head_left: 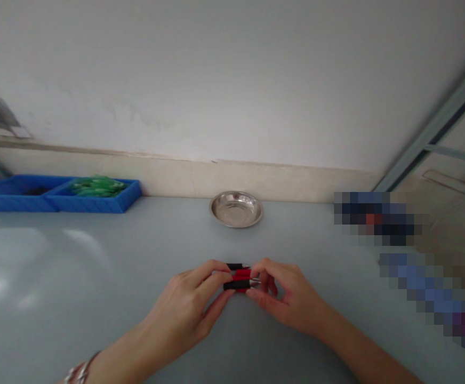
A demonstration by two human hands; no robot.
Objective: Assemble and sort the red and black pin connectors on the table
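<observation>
Near the front middle of the table, my left hand [194,296] closes its fingers on a black-gripped pen [237,285] with a silver tip pointing right. My right hand [282,292] is curled around that tip, thumb and fingers pinched close about it. Red pens or barrels [242,274] show between the two hands, above and below the black pen. Just behind them lies a second black pen [236,266], its left end hidden by my left fingers. How many pieces are gripped together I cannot make out.
A round steel dish [236,210] stands behind my hands near the wall. At the back left are two joined blue trays [92,205]; the right one holds green pieces [98,186], the left one something dark [36,191]. Blurred-out shapes [376,216] cover the right edge.
</observation>
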